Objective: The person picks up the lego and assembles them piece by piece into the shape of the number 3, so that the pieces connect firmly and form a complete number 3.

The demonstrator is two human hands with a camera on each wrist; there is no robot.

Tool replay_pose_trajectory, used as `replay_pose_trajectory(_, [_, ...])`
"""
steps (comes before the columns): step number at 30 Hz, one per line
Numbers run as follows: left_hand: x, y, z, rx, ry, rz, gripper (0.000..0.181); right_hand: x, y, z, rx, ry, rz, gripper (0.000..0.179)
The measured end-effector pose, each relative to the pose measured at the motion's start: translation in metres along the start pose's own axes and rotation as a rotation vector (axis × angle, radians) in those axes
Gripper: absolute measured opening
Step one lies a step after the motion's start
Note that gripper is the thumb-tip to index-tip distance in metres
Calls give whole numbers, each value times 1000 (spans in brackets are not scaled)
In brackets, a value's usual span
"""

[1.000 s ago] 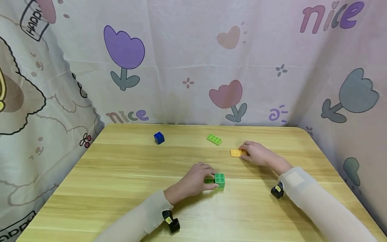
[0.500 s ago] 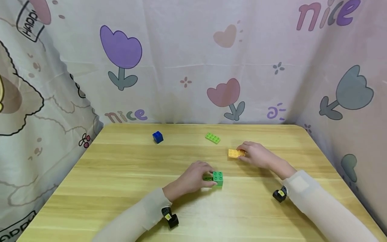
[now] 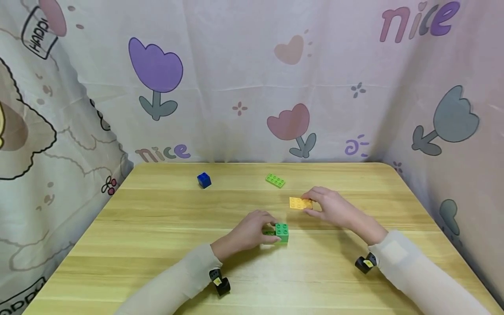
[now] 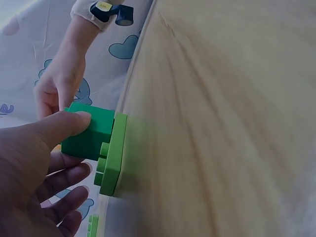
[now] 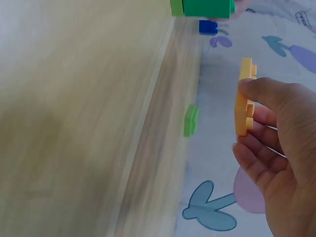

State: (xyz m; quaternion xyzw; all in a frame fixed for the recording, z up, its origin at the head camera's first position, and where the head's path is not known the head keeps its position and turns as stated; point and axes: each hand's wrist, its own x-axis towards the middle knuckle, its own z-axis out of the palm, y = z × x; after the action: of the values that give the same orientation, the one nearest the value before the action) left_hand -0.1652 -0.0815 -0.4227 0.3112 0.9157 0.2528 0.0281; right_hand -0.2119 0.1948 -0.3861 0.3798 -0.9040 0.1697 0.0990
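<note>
Pinching a yellow brick [image 3: 298, 203], the right hand [image 3: 330, 206] holds it above the table [image 3: 157, 214]; the left hand [image 3: 252, 229] grips a green block [image 3: 281, 233] with 4 studs on top, which sits on a light green brick [image 4: 114, 160]. Farther back lie a lime brick [image 3: 275, 180] and a blue block [image 3: 204, 180], well apart.

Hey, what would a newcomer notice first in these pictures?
Probably the big purple tulip printed on the cloth backdrop, upper left in the head view. Next, right of centre, the right hand pinches a flat yellow brick, held clear of the wooden table. Nearer the wearer, the left hand grips a green block stacked on a flat lime brick.
</note>
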Motion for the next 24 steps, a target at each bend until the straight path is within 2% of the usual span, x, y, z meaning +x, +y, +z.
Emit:
replay_pose_trajectory(9, [0, -1, 0, -29, -11, -24, 39, -2, -19, 1, -5, 70, -127, 37])
replay_pose_trajectory(14, [2, -1, -1, -33, -22, -34, 40, -2, -28, 4, 15, 56, -164, 35])
replay_pose_trajectory(24, [6, -5, -1, -59, -36, 11, 31, -4, -43, 9, 48, 17, -255, 38])
